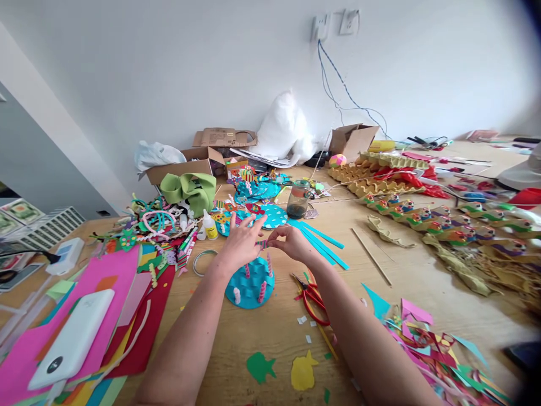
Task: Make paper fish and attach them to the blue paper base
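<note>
Just above a blue round craft piece [249, 304] with a ribbed, woven-looking surface, my two hands are close together. Several pink and white twisted stalks stand up from that piece. My right hand [289, 241] pinches a small striped piece [262, 244] between thumb and fingertips. Beside it my left hand [240, 242] has its fingers stretched out and apart; whether its thumb touches the striped piece I cannot tell. Red-handled scissors [315, 304] lie by my right forearm. Nearer me are a green paper fish [261, 366] and a yellow paper fish [303, 370].
Coloured paper sheets [101, 321] and a white power bank [71, 338] lie at left. A glue bottle [210, 225] stands near a roll of tape [204, 263]. Behind my hands is a glass jar [298, 200]. Egg cartons [359, 177] and paper scraps [439, 349] cover the right.
</note>
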{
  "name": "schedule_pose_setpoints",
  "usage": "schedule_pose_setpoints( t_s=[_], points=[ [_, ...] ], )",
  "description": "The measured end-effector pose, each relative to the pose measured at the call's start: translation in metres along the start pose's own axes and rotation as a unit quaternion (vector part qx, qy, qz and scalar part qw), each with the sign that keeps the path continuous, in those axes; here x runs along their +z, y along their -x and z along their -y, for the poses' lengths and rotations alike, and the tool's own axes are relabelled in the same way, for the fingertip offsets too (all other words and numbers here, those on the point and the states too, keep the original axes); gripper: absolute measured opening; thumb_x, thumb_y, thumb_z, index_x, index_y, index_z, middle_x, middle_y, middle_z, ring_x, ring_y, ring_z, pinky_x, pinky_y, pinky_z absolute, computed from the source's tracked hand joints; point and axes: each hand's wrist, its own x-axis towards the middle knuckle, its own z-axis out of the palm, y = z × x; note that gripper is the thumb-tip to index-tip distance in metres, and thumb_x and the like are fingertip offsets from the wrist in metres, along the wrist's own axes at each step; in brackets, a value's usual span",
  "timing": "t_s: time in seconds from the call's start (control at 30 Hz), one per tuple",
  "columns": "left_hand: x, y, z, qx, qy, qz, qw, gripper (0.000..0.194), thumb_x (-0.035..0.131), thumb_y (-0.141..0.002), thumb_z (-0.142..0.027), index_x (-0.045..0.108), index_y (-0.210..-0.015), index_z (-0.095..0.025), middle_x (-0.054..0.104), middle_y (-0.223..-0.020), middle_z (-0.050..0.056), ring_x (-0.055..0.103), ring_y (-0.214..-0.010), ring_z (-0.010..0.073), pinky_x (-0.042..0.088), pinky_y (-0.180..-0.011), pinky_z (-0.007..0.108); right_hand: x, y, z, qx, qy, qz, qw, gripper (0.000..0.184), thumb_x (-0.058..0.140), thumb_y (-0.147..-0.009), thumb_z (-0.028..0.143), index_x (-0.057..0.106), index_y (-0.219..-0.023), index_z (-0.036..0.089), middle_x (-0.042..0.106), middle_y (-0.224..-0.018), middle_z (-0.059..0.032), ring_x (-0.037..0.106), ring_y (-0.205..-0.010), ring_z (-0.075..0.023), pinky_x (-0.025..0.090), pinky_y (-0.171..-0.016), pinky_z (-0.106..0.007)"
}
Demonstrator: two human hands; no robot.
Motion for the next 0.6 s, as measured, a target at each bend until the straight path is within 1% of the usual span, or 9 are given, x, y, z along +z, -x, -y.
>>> schedule_pose_setpoints(
  t_s=[0.2,0.33,0.47,0.6],
  points=[
    [0.009,-0.001,0.001,-0.007,0.019,-0.005,1.000,0.065,0.057,-0.083,-0.021,0.032,-0.143,-0.021,0.073,-0.098,0.004,0.040,-0.133,0.0246,-0.001,-0.114,0.060,0.000,-0.001,-0.008,-0.016,-0.008,0.000,1.000,0.007,0.073,-0.070,0.022,0.070,-0.064,0.019,0.071,-0.069,-0.0014,0.061,-0.070,-0.0168,0.043,-0.067,-0.028],
    [0.011,-0.001,0.003,0.000,0.021,-0.012,1.000,0.067,0.057,-0.083,-0.019,0.031,-0.144,-0.022,0.073,-0.099,0.005,0.040,-0.133,0.0242,-0.001,-0.115,0.058,0.001,-0.001,-0.010,-0.015,-0.017,0.004,1.000,0.007,0.072,-0.071,0.022,0.070,-0.065,0.019,0.071,-0.068,-0.0015,0.062,-0.069,-0.0166,0.043,-0.066,-0.027],
    [0.012,-0.003,0.005,0.009,0.027,-0.010,1.000,0.067,0.058,-0.083,-0.020,0.030,-0.144,-0.022,0.073,-0.097,0.003,0.040,-0.133,0.0239,-0.002,-0.114,0.059,0.001,0.000,-0.009,-0.009,-0.039,0.008,0.999,0.007,0.071,-0.071,0.019,0.070,-0.064,0.018,0.071,-0.069,-0.0012,0.062,-0.070,-0.0160,0.044,-0.069,-0.026],
    [0.015,-0.004,0.006,0.009,0.033,-0.011,0.999,0.067,0.059,-0.082,-0.019,0.031,-0.143,-0.020,0.073,-0.097,0.003,0.042,-0.131,0.0239,-0.003,-0.115,0.058,0.001,0.000,-0.009,0.001,-0.045,0.006,0.999,0.007,0.071,-0.071,0.018,0.070,-0.064,0.018,0.071,-0.068,-0.0008,0.062,-0.069,-0.0158,0.043,-0.068,-0.026]
  ],
)
